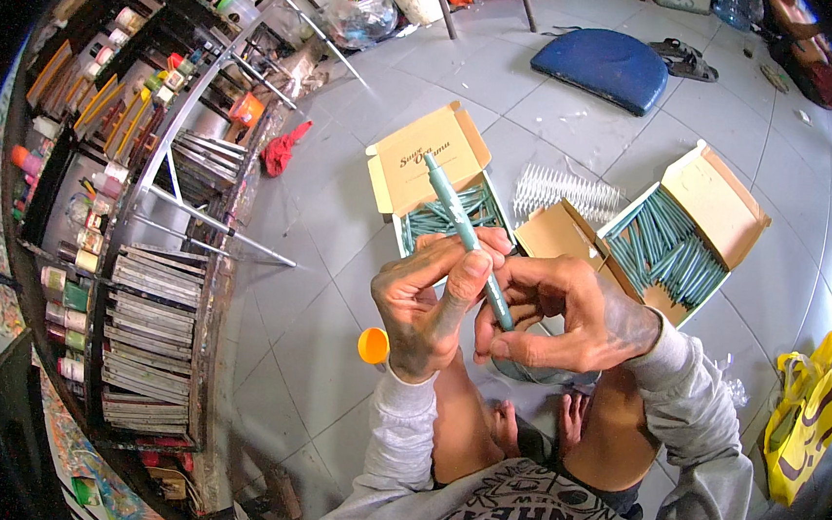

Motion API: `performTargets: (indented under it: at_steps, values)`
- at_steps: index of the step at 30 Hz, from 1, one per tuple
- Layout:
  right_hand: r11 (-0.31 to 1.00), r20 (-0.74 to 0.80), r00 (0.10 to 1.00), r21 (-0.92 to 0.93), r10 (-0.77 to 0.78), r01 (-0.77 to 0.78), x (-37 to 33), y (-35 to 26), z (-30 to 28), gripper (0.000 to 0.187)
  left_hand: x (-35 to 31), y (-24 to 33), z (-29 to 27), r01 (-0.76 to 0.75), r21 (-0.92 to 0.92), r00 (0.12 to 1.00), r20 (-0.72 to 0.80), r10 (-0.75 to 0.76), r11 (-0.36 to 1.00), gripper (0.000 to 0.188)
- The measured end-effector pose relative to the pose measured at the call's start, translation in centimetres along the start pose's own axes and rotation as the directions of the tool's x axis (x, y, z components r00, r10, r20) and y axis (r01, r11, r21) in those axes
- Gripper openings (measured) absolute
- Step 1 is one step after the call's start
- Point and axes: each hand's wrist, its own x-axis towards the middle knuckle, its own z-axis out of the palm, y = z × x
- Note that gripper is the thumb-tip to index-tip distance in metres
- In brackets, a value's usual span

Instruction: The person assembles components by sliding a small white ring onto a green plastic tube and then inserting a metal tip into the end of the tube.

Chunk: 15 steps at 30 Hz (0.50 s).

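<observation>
A teal pen (452, 207) slants between my hands, its upper end pointing away and to the left. My left hand (429, 305) is closed around its middle, thumb lying along the barrel. At the lower end, the fingers of my right hand (568, 311) pinch the pen. Just beyond my left hand stands an open cardboard box (432, 144) holding several similar pens. Another open box (719, 201), to the right, is filled with teal pens (666, 248). Between the boxes lies a row of clear, ridged pieces (566, 189). A rounded grey object below my hands is mostly hidden.
A tall rack (151, 337) with frames, jars and bottles fills the left side, its metal bars jutting out. An orange cup (373, 346) is beside my left wrist. A blue cushion (602, 67) and sandals (686, 59) lie farther off. A yellow bag (804, 418) sits at right.
</observation>
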Motion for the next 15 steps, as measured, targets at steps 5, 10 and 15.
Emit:
performTargets:
  at_steps: [5,10,15]
  values:
    - [0.973,-0.113,0.993,-0.229,-0.035,0.009,0.2,0.8,-0.1,0.045,0.2,0.1,0.5,-0.012,-0.004,0.999,-0.054,0.011,1.0,0.018]
    - [0.837,-0.29,0.923,-0.544,-0.252,0.057,0.6,1.6,0.5,0.038,-0.1,-0.3,0.5,0.032,0.085,0.988,-0.155,-0.019,0.996,0.017]
    - [0.713,-0.376,0.814,-0.698,-0.442,0.065,0.6,2.5,1.2,0.029,-0.5,-0.6,1.1,0.02,0.115,0.946,-0.323,0.019,0.993,0.017]
